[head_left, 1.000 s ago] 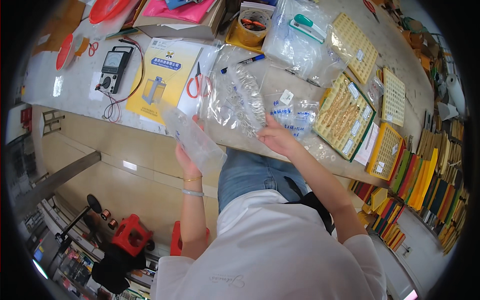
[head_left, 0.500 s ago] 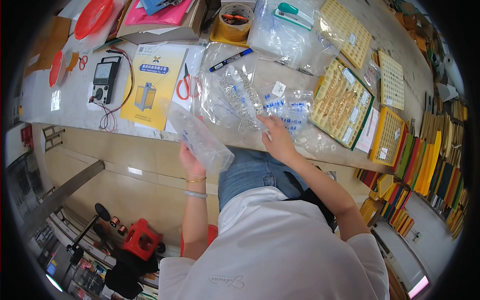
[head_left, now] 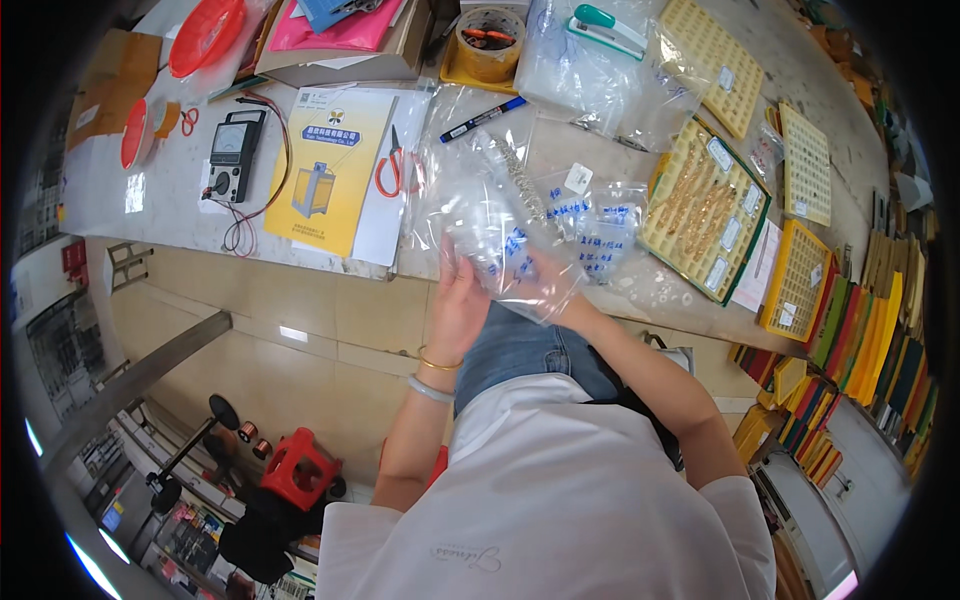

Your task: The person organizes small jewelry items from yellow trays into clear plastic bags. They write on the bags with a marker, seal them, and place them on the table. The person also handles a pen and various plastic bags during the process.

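Observation:
A clear plastic bag (head_left: pixel 478 215) with blue handwriting is spread out over the table's near edge. My left hand (head_left: pixel 460 300) grips its lower left side, fingers along the film. At its right side is my right hand (head_left: pixel 556 288), partly behind the film, with its fingers closed on the bag. Beyond the bag, partly covered by it, lies a row of small silvery metal parts (head_left: pixel 522 182). Small labelled clear bags (head_left: pixel 605 225) lie to the right of it, near a small white tag (head_left: pixel 578 179). A blue marker (head_left: pixel 484 119) rests just beyond the bag.
To the left are red-handled scissors (head_left: pixel 388 172), a yellow brochure (head_left: pixel 330 175) and a black analog meter (head_left: pixel 237 155) with leads. A green-edged tray (head_left: pixel 700 205) of gold-coloured parts stands right, near further yellow trays (head_left: pixel 790 285). A green stapler (head_left: pixel 607 30) lies on plastic bags at the back.
My left hand has brought the bag right, over the silvery parts. My right hand has left those parts and come to the bag's right side. The whole view has shifted slightly.

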`<state>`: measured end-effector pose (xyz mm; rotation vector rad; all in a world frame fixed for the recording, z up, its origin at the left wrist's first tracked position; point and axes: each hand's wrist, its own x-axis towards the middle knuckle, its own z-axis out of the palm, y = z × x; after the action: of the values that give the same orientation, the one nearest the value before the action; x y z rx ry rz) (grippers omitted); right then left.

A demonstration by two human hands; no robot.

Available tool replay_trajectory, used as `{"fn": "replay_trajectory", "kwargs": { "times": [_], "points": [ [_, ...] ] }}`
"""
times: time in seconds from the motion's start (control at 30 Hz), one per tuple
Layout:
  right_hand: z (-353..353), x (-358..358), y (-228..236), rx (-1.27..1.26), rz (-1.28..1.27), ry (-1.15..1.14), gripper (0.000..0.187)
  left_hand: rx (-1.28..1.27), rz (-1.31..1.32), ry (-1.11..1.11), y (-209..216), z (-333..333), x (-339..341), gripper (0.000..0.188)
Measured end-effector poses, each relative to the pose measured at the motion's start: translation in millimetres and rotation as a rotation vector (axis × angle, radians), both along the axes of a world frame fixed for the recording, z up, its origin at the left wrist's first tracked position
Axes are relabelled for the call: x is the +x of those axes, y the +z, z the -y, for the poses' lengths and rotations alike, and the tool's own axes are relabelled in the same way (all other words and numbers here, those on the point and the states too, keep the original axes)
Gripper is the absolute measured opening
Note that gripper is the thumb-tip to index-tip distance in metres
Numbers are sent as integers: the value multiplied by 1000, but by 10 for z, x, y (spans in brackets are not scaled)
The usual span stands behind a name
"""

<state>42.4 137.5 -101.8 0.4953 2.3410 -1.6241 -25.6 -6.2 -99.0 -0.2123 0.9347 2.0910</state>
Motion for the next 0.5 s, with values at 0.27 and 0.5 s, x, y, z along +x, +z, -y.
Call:
{"fn": "replay_trajectory", "kwargs": {
  "times": [0.27,0.5],
  "points": [
    [-329,368,205,-1087,299,-250,37,215,161,215,-114,184,-348,48],
    [-600,696,61,-1457,227,-354,43,-71,267,197,-596,508,-773,42]
  ]
}}
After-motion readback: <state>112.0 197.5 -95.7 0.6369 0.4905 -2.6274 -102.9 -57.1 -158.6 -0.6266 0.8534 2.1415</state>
